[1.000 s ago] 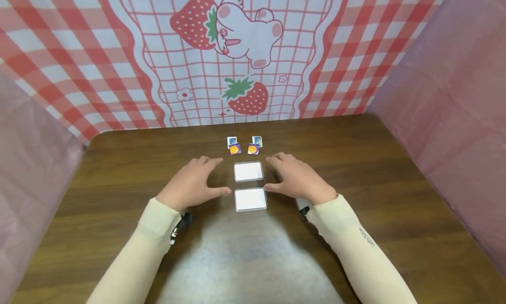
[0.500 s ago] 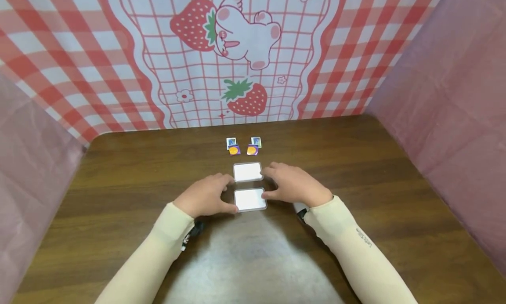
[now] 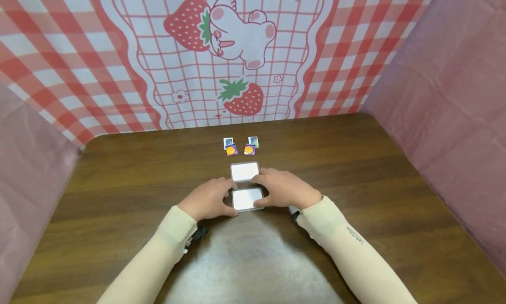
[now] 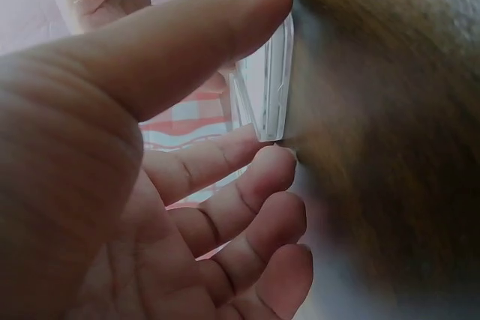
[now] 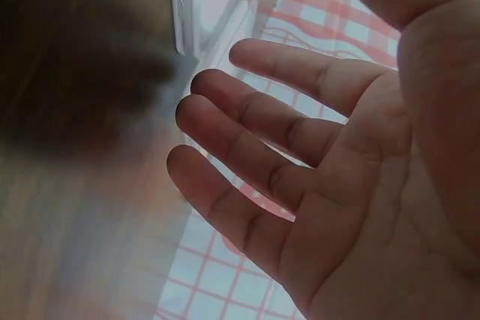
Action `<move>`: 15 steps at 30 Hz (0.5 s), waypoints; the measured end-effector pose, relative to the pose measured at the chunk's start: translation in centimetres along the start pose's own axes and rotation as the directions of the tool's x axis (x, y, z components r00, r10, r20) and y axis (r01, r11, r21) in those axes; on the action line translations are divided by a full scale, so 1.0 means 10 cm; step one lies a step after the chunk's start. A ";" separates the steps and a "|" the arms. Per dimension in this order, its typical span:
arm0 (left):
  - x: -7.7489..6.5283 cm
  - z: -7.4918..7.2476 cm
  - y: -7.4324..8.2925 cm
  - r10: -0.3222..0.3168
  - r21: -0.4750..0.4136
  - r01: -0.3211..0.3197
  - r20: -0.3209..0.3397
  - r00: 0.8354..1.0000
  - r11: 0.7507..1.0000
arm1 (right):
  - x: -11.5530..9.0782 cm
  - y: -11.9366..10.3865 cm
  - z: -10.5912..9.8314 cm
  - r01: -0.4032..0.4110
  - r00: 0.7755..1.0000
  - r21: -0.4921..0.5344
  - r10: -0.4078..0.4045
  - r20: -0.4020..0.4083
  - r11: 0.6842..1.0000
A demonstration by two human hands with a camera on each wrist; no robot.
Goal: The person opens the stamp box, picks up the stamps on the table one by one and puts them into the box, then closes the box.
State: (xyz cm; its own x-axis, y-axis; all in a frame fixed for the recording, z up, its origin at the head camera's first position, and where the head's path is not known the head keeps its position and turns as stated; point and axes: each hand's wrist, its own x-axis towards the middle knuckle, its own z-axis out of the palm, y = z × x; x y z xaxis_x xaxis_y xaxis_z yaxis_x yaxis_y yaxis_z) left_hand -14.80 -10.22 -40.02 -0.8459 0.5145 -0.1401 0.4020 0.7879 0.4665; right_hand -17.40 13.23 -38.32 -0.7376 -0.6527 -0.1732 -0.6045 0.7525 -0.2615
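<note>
While fingers of the left hand (image 3: pixel 207 200) straddle the near case (image 3: pixel 244 199) at its left end, grip undeterminable, those of the right hand (image 3: pixel 284 189) extend loosely at its right. Beyond, towards the far edge of the desk (image 3: pixel 99 185), lie the far case (image 3: pixel 244 171) and four printed squares (image 3: pixel 231 150).

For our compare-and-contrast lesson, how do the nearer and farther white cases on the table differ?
The nearer case lies between the left hand and right hand; the farther case lies mostly beyond them. The nearer case looks slightly larger in the head view than the farther case. The farther case is closer to the printed cards than the nearer case. Both are white, rounded rectangles with clear rims.
</note>
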 end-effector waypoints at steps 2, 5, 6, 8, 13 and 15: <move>0.01 0.01 0.00 0.002 0.001 -0.002 -0.003 1.000 1.000 | 0.01 -0.02 0.02 0.006 1.000 0.008 -0.006 0.012 1.000; 0.01 0.01 0.00 0.002 0.003 -0.002 -0.003 1.000 1.000 | 0.02 -0.03 0.04 0.010 1.000 0.012 -0.010 0.026 1.000; 0.01 0.01 0.01 0.003 0.004 -0.003 -0.002 1.000 1.000 | 0.02 -0.03 0.05 0.007 0.999 0.010 -0.008 0.031 1.000; 0.01 0.01 0.01 0.001 0.005 -0.001 0.000 1.000 1.000 | 0.02 -0.04 0.05 0.008 0.999 0.007 -0.008 0.035 1.000; 0.02 0.04 0.01 -0.005 0.008 0.005 0.007 1.000 1.000 | 0.02 -0.05 0.06 0.023 0.999 -0.019 -0.022 0.048 1.000; 0.02 0.03 0.00 -0.006 0.006 0.006 0.008 1.000 1.000 | 0.03 -0.05 0.06 0.031 0.998 -0.032 -0.029 0.047 0.999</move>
State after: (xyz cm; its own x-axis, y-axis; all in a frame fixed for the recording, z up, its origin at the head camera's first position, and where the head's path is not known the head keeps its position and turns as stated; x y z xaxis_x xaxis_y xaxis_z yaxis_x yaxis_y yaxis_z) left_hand -14.85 -9.99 -40.30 -0.8456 0.5124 -0.1496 0.3990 0.7930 0.4604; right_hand -17.16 12.63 -38.79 -0.7046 -0.6780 -0.2096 -0.6364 0.7344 -0.2361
